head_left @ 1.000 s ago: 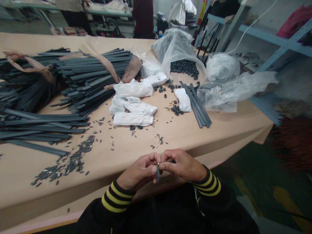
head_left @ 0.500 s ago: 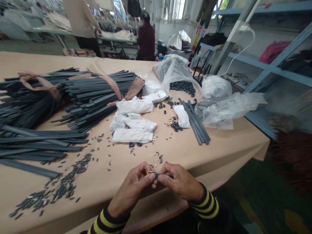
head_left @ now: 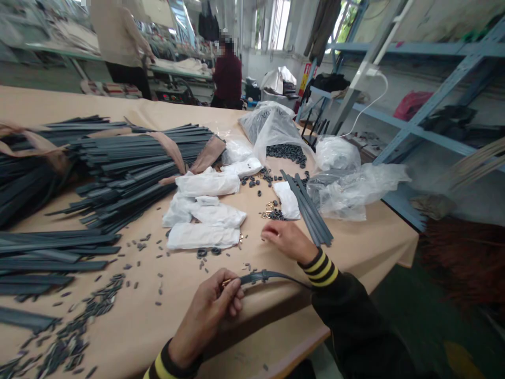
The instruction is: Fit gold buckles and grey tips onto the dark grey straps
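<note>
My left hand [head_left: 215,300] pinches the buckle end of a dark grey belt [head_left: 272,275] between thumb and fingers. A bit of the gold buckle [head_left: 225,282] shows at the fingertips. The strap has a loop [head_left: 260,275] around it and curves off to the right, under my right forearm and past the table's front edge. My right hand [head_left: 287,239] is off the belt, above the table, with its fingers loosely bent and nothing visible in them. Just beyond it lie dark belt loops [head_left: 277,215] and gold buckles [head_left: 269,208].
White wrapped packets [head_left: 203,237] lie mid-table. Bundled dark straps [head_left: 138,158] cover the left, with small dark pieces [head_left: 94,305] scattered in front. Behind are a clear bag of loops [head_left: 286,152] and loose straps [head_left: 310,208]. Blue shelving [head_left: 426,137] stands right; two people work at the back.
My right hand has let go of the belt and moved up and away toward the loops and buckles. My left hand keeps the buckle end and has shifted slightly left. The view has turned.
</note>
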The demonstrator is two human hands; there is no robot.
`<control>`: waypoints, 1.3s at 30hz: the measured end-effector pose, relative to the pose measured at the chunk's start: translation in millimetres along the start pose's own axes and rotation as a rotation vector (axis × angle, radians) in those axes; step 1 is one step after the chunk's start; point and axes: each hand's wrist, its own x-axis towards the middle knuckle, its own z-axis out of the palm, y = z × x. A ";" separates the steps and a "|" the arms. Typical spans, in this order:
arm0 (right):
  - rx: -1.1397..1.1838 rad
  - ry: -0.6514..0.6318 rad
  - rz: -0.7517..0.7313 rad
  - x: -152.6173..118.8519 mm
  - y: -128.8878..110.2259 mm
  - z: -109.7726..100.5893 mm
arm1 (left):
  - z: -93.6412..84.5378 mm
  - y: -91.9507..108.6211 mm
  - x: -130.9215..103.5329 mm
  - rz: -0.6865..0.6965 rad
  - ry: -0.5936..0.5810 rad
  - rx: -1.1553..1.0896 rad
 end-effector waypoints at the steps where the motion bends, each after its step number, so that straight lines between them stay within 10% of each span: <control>1: -0.109 0.085 0.094 11.0 8.8 -3.5 | -0.4 -0.9 0.5 0.000 0.013 0.002; 6: -0.311 0.105 0.279 36.1 29.1 1.7 | -0.7 1.7 0.3 -0.027 0.061 -0.014; 19: -0.232 0.098 0.296 2.9 25.5 4.2 | 2.4 5.7 -0.2 0.008 0.086 -0.083; 27: 0.983 -0.113 0.207 -59.5 -40.9 18.2 | 3.0 4.9 -2.9 0.024 0.102 -0.056; 39: 1.044 0.051 0.329 -71.0 -50.9 47.3 | 6.0 -0.1 -10.3 0.061 0.094 -0.079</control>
